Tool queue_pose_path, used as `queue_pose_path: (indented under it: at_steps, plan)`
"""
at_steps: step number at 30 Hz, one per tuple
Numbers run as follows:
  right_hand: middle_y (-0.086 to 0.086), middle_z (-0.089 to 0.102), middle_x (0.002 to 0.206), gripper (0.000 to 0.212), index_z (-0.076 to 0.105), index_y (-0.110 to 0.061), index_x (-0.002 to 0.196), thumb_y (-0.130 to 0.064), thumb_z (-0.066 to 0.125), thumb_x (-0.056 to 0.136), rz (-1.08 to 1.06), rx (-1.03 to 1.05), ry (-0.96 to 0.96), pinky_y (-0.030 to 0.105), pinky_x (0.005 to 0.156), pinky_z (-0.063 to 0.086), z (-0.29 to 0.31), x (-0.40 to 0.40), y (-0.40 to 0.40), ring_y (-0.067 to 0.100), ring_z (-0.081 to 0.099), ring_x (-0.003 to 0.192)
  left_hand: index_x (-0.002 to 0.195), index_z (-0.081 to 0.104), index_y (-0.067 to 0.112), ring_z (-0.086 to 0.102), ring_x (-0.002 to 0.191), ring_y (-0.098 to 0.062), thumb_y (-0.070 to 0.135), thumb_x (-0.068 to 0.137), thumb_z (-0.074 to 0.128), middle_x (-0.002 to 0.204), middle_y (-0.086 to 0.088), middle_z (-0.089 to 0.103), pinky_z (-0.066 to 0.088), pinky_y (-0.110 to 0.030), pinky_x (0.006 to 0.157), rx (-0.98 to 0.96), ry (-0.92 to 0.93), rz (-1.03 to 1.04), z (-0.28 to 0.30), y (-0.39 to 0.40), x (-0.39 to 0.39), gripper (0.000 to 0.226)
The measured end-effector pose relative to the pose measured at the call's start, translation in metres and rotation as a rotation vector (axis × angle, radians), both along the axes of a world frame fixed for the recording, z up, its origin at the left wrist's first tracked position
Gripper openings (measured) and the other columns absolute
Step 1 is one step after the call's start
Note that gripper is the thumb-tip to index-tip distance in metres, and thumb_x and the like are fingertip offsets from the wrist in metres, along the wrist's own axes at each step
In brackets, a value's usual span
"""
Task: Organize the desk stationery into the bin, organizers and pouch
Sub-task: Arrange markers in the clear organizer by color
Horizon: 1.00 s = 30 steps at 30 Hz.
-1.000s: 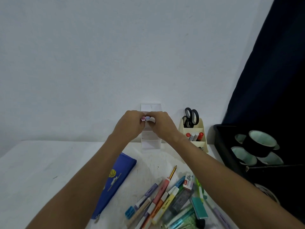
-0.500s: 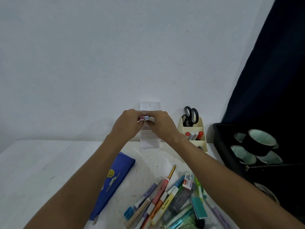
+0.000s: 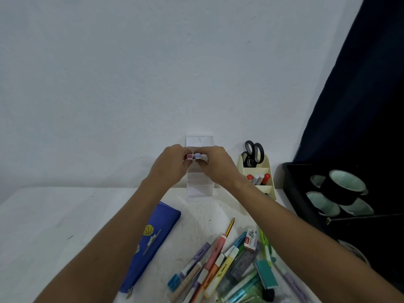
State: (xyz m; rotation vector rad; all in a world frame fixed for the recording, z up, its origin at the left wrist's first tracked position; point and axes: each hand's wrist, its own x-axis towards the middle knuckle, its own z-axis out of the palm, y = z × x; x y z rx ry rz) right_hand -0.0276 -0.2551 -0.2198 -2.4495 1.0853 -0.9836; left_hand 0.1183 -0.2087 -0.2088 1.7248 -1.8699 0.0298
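At frame centre, the left hand (image 3: 169, 166) and right hand (image 3: 218, 165) pinch two small markers, pink-capped (image 3: 189, 156) and lilac-capped (image 3: 197, 155), over the clear acrylic tiered organizer (image 3: 200, 190) against the wall; cap ends face the camera, long axes running away, bodies hidden by curled fingers

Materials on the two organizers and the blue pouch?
Clear organizer: looks like transparent acrylic or hard plastic, glossy; the wall shows through it. Cream organizer: opaque moulded plastic, smooth, slightly matte. Blue pouch: probably fabric; it lies soft and flat, with a printed basketball and a zip pull at its end.
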Motion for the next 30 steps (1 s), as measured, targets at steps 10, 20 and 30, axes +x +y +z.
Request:
queue_pose_path:
  at_steps: [10, 20, 30]
  plan:
    - [-0.006, 0.071, 0.095, 0.019, 0.068, -0.024, 0.107, -0.025, 0.051, 0.096, 0.084, -0.003, 0.018, 0.017, 0.070, 0.045, 0.007, -0.005, 0.013, 0.007, 0.058, 0.080, 0.091, 0.069, 0.009, 0.052, 0.066, -0.018, 0.024, 0.093, 0.055, 0.082, -0.011, 0.064, 0.044, -0.028, 0.064, 0.018, -0.010, -0.005, 0.002, 0.000, 0.000, 0.020]
    - [0.002, 0.071, 0.102, 0.024, 0.066, -0.018, 0.115, -0.013, 0.052, 0.096, -0.007, 0.032, 0.106, 0.026, 0.079, 0.050, 0.002, 0.004, 0.002, 0.019, 0.064, 0.091, 0.092, 0.069, 0.010, 0.047, 0.064, -0.015, 0.017, 0.092, 0.055, 0.074, -0.001, 0.053, 0.029, -0.014, 0.054, -0.004, -0.010, -0.031, 0.003, 0.001, 0.001, 0.015]
    - [-0.001, 0.071, 0.092, 0.019, 0.067, -0.016, 0.103, -0.013, 0.049, 0.097, 0.012, -0.046, -0.057, 0.017, 0.070, 0.045, 0.000, -0.003, 0.017, 0.009, 0.059, 0.077, 0.099, 0.069, 0.010, 0.050, 0.068, -0.016, 0.017, 0.093, 0.056, 0.087, -0.011, 0.067, 0.037, -0.022, 0.067, -0.026, 0.007, 0.000, -0.002, -0.001, 0.000, 0.017]
